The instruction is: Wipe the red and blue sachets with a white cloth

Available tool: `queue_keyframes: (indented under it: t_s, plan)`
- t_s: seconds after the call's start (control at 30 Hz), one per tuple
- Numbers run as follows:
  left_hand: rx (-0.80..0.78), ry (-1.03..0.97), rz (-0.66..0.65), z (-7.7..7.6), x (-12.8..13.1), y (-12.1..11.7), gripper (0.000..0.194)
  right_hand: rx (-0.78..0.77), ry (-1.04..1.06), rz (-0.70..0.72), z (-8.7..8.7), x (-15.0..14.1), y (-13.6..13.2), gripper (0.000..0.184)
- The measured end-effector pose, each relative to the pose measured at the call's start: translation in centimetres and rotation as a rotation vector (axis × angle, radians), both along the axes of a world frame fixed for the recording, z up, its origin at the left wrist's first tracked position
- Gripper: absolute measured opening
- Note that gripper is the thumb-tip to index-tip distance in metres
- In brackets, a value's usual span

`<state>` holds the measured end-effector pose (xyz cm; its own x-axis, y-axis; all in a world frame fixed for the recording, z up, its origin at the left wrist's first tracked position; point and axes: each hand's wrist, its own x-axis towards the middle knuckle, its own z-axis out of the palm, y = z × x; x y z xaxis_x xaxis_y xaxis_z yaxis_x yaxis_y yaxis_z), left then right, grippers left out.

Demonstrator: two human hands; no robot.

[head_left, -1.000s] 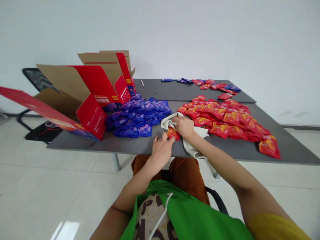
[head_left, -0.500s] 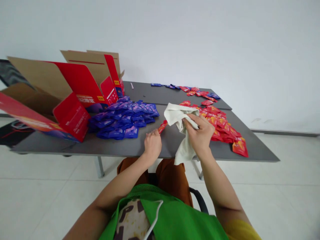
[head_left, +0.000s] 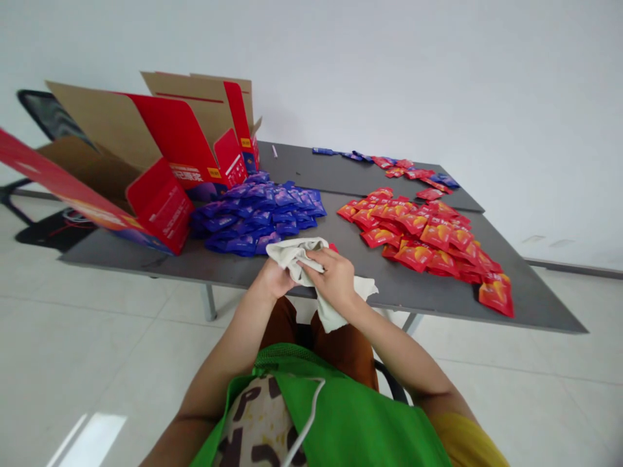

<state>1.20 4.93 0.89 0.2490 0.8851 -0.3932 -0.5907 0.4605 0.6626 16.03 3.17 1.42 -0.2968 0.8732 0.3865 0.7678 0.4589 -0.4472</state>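
My left hand (head_left: 273, 280) and my right hand (head_left: 331, 277) meet at the table's front edge, both gripping an off-white cloth (head_left: 294, 254). Its lower end hangs past the edge below my right hand. A small red corner (head_left: 333, 247), likely a sachet, peeks out at the cloth's far side, and the rest is hidden. To the left of my hands lies a heap of blue foil sachets (head_left: 256, 217), almost touching the cloth. Many red foil sachets (head_left: 418, 239) spread out to the right, apart from my hands.
An open red-and-brown cardboard carton (head_left: 180, 146) stands at the grey table's (head_left: 370, 285) left end. Loose red and blue sachets (head_left: 399, 166) lie along a rear table section (head_left: 311, 170). A green bag (head_left: 341, 415) rests on my lap.
My hands have come together on the cloth, which has moved left and toward me. The red sachet beside it is now mostly hidden. The view has shifted slightly.
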Motion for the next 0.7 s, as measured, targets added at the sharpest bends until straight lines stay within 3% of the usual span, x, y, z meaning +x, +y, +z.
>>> queue_keyframes:
  t_s: [0.17,0.3,0.43,0.53,0.63,0.7]
  plan:
    - [-0.133,0.023,0.006,0.0,-0.3,-0.3,0.031,-0.146,-0.189,-0.302,-0.8,-1.3,2.6,0.028]
    - [-0.130,-0.005,-0.153,0.3,-1.1,-0.4,0.038,-0.232,-0.319,-0.449,0.7,0.4,4.8,0.024]
    - [-0.128,-0.067,-0.236,0.2,-1.7,-0.1,0.037,-0.207,-0.242,-0.413,3.4,2.1,3.7,0.031]
    - [-0.098,-0.073,-0.229,-0.2,-1.4,0.2,0.033,-0.127,-0.165,-0.291,4.5,1.3,1.5,0.033]
    - [-0.024,-0.076,-0.156,-0.9,-0.8,0.2,0.026,-0.118,-0.162,-0.151,3.6,-0.7,-0.1,0.030]
    - [-0.006,-0.072,-0.112,-1.2,-0.6,0.1,0.020,-0.146,-0.175,-0.139,2.3,-2.0,-0.3,0.027]
